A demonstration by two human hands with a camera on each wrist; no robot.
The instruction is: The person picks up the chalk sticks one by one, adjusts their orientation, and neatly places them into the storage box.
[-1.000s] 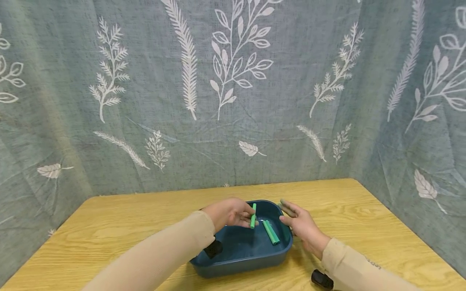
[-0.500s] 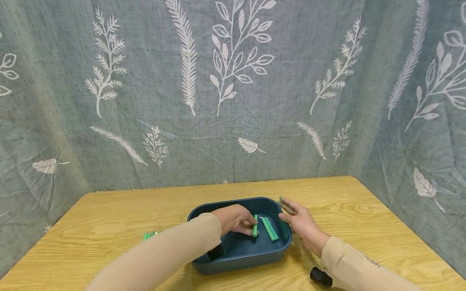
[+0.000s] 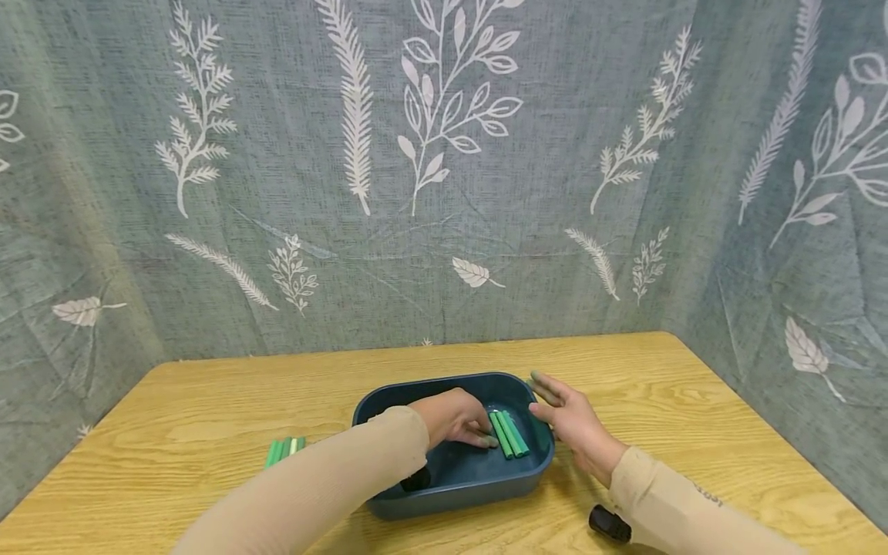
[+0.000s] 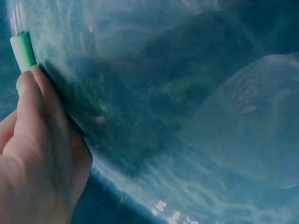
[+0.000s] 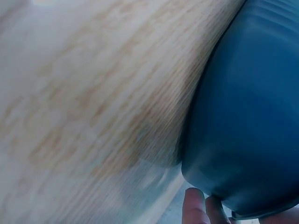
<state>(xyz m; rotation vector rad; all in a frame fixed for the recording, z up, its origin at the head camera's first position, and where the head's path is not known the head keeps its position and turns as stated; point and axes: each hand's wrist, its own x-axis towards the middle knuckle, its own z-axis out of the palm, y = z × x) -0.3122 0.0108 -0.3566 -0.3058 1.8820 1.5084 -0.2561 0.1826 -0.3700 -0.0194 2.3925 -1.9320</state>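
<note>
My left hand (image 3: 461,420) reaches down inside a dark blue oblong tub (image 3: 458,493). Its fingertips are at the near side of a slim green stick (image 3: 501,435), and in the left wrist view the end of this stick (image 4: 22,51) pokes out past the fingers. Close beside it lie more green sticks (image 3: 516,435) on the tub's floor, roughly parallel. At the tub's right end, my right hand (image 3: 576,420) has fairly straight fingers along the outside and the thumb at the rim. The right wrist view shows its fingertips (image 5: 194,205) beside the tub wall (image 5: 243,116).
On the wooden table (image 3: 222,408), left of the tub, several green sticks (image 3: 280,449) lie in a row with a pale one among them, partly behind the left sleeve (image 3: 326,486). A patterned curtain (image 3: 388,293) surrounds the table. Black devices sit by both wrists.
My left hand has lowered a green stick into the tub and moved it right, against the sticks lying there. The right hand stays at the rim. The row at left has come into view.
</note>
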